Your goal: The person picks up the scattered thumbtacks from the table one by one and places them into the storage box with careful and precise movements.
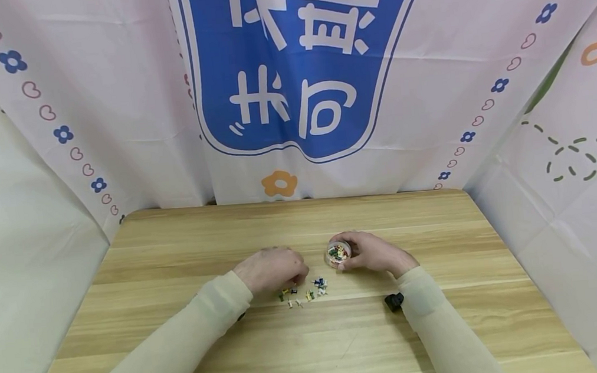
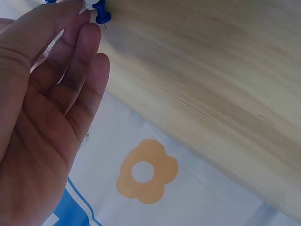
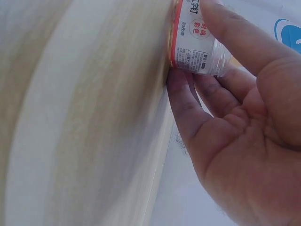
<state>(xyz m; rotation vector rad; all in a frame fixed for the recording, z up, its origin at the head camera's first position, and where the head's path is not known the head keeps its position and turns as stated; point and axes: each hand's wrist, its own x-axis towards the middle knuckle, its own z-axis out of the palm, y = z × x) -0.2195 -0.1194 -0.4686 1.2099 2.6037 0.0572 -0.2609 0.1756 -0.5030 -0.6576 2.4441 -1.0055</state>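
Note:
My right hand grips a small round clear tub, thumb on one side and fingers on the other. Push pins in several colours fill it, and its printed label faces the right wrist camera. Over the loose pins on the table, my left hand points down with bent fingers. In the left wrist view its thumb and fingertips come right up to a white pin and a blue push pin; I cannot tell whether it pinches one.
Blue and white pins lie in a cluster between the hands. White, yellow and green pins are scattered nearer me. A small black object is beside the right sleeve. Printed curtain hangs behind the wooden table.

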